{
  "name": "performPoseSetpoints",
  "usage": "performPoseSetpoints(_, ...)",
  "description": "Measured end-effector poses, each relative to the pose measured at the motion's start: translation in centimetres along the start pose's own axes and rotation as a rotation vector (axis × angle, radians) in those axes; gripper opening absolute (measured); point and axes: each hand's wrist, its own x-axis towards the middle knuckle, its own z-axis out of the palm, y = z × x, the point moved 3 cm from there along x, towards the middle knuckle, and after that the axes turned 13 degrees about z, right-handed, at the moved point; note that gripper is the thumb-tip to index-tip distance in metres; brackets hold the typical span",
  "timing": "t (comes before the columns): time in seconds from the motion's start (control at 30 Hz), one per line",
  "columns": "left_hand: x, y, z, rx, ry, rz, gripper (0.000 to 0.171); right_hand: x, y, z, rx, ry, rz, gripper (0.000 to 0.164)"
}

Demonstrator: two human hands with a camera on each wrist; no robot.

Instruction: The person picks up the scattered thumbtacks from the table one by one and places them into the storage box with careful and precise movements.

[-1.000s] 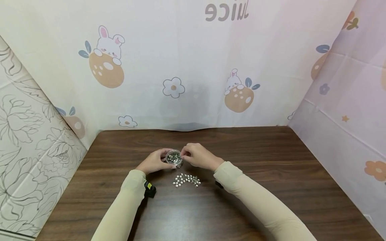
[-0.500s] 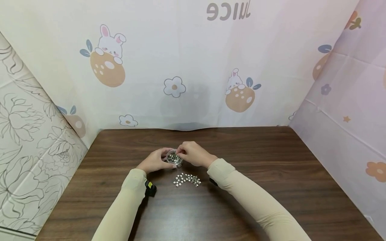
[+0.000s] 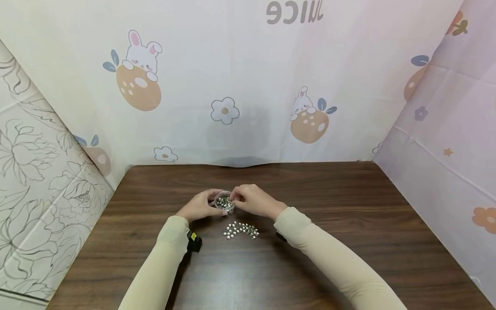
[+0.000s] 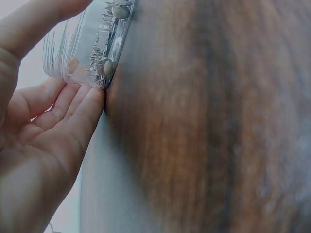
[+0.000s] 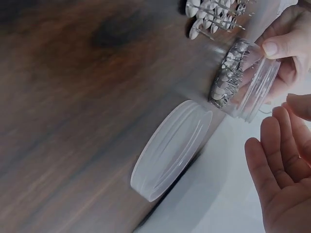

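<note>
My left hand (image 3: 199, 206) holds a clear screw-top jar (image 4: 73, 46), thumb and fingers around its sides, with the jar upright on the table. Silver thumbtacks (image 5: 228, 73) fill its lower part. My right hand (image 3: 255, 201) is right at the jar's rim, its thumb and index fingertips close together; I cannot tell whether a tack is between them. The other fingers (image 5: 272, 145) are loosely bent beside the jar's mouth. On the table in front of the jar lies a loose group of thumbtacks (image 3: 241, 230).
A clear round lid (image 5: 170, 150) lies on the brown wooden table (image 3: 329, 241) beside the jar; my right hand hides it in the head view. Behind the table hangs a printed white curtain (image 3: 248, 77), with further cloth at both sides.
My right hand went in over the jar's mouth half a second ago and is now back at its right rim. The left hand and the jar stay in place.
</note>
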Motion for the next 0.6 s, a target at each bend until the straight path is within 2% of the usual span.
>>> performPoseSetpoints(0.2,0.2,-0.1,-0.1,-0.005,-0.001,0.020,0.071,-1.3,0.7,0.1,-0.004,-0.043,0.010,0.012)
performPoseSetpoints(0.6,0.2,-0.2,-0.1,-0.005,-0.005,0.002,0.070,-3.8,2.0,0.5,-0.023,-0.095,-0.020,0.007)
